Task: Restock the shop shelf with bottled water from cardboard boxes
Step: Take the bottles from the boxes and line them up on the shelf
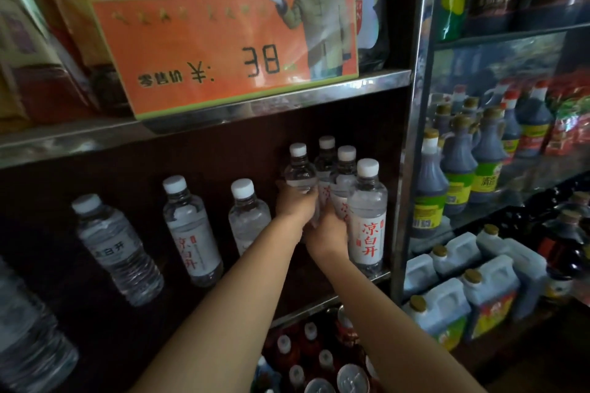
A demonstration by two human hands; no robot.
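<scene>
Both my arms reach into the dark middle shelf (380,276). My left hand (295,204) grips a clear water bottle with a white cap (299,169) near the shelf's back right. My right hand (329,228) holds another bottle (343,182) just to its right, low on the label. A further white-label bottle with red characters (367,217) stands at the front right, and one more (325,156) stands behind. Three bottles (247,217) (190,230) (116,252) stand apart to the left. No cardboard box is in view.
An orange price card reading 38 (223,51) leans on the metal shelf above. Right of the steel upright (412,153) stand dark sauce bottles (459,169) and white jugs (491,293). Red drinks and cans (319,360) fill the shelf below. A large bottle (28,329) sits at far left.
</scene>
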